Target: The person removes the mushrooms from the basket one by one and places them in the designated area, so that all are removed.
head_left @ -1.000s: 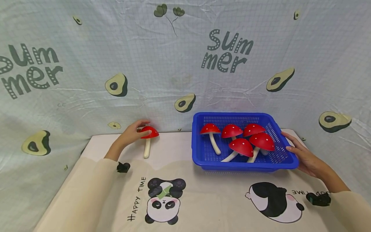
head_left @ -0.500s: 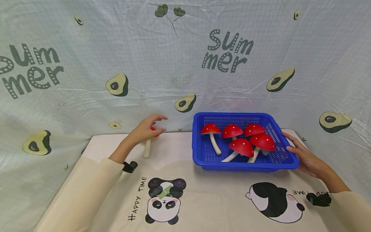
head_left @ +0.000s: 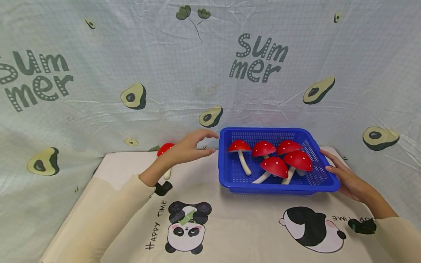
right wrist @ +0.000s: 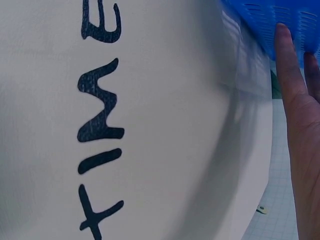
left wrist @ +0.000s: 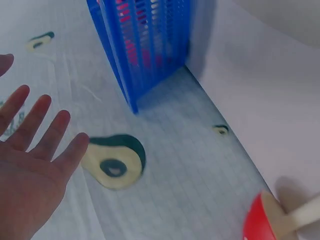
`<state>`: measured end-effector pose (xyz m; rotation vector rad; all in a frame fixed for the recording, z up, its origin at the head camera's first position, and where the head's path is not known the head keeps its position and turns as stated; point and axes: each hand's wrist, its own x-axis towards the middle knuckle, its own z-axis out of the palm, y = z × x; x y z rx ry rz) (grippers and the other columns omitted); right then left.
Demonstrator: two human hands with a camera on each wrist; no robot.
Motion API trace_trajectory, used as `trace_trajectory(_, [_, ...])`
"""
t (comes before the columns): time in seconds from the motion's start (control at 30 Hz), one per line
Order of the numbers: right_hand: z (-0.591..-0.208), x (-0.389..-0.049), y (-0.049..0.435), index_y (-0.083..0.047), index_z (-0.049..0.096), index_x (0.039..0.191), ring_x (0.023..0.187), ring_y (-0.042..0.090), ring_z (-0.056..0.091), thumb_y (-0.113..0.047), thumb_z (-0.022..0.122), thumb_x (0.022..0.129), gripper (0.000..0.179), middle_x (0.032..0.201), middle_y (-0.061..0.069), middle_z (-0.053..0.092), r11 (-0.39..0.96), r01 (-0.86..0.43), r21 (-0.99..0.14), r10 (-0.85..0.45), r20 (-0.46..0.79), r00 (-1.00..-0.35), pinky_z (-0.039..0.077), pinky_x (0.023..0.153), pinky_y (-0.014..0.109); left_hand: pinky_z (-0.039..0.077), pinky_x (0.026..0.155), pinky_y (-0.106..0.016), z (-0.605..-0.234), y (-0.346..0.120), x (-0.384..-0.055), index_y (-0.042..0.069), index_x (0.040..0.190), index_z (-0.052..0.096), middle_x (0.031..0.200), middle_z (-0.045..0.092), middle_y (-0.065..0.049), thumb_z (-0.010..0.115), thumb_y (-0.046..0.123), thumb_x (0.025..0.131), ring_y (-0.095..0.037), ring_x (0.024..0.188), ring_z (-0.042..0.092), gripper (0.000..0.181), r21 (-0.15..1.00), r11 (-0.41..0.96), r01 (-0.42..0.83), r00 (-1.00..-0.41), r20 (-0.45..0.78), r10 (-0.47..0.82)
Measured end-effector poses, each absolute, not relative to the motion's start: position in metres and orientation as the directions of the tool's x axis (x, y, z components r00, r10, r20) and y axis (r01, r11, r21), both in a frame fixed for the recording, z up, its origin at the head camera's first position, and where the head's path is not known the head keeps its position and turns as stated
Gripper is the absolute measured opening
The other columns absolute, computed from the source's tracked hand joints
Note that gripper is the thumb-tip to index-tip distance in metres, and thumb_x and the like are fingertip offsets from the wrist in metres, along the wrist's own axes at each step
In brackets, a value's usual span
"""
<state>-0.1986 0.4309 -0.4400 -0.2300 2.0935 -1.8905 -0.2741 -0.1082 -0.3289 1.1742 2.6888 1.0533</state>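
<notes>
A blue plastic basket (head_left: 276, 187) on the table holds several toy mushrooms (head_left: 273, 167) with white-dotted red caps and pale stems. Close to its left rim is my left hand (head_left: 188, 148), fingers spread from the thumb and holding nothing. The left wrist view shows that palm (left wrist: 32, 175) bare, beside the basket wall (left wrist: 150, 45). One more mushroom (head_left: 165, 149) lies on the table behind my left wrist, partly covered by it. My right hand (head_left: 349, 179) rests on the basket's right side; in the right wrist view its straight fingers (right wrist: 289, 65) touch the wall.
The cloth on the table (head_left: 243, 230) carries panda prints and lettering. Behind it hangs a pale curtain (head_left: 184, 73) with avocado prints, close to the table's back edge and the basket. A black strap piece (head_left: 163, 188) sits at the left wrist.
My left hand has left the lone mushroom and moved right to the basket's left rim, its fingers spreading wider. The right hand and the basket have stayed in place.
</notes>
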Motion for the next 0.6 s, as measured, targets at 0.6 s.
trace_trajectory(0.6, [-0.44, -0.199, 0.432, -0.048, 0.009, 0.16, 0.107, 0.014, 0.068, -0.017, 0.032, 0.111, 0.062, 0.132, -0.017, 0.044, 0.017, 0.11, -0.994, -0.374, -0.108, -0.921, 0.061, 0.083, 0.044, 0.044, 0.111, -0.04, -0.31, -0.023, -0.301, 0.012, 0.14, 0.057, 0.143, 0.058, -0.002, 0.069, 0.03, 0.097, -0.019, 0.133, 0.053, 0.048, 0.598, 0.387, 0.702, -0.551, 0.111, 0.827])
